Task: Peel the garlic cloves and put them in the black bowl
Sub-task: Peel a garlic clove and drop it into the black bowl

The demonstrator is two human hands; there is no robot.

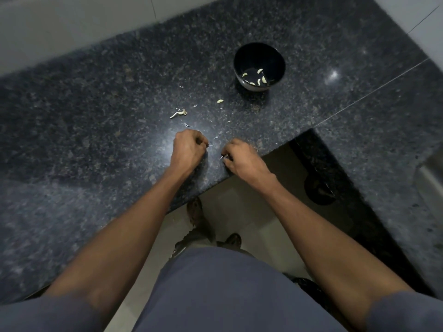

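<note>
Granite bench point(96, 152), dark and speckled, both hands low over its near edge. Left hand point(189, 149) grip curled tight, fingertips pinching a thin pale sliver, skin or clove unclear. Right hand point(242, 159) grip also curled, pinching a small pale bit at the fingertips; cannot tell what it is. Hands apart, not touching. Farther out, skin scraps point(179, 113) and one loose clove point(220, 101) lie on the bench. Beyond that, black bowl point(259, 52) upright, several peeled cloves point(260, 79) inside.
</note>
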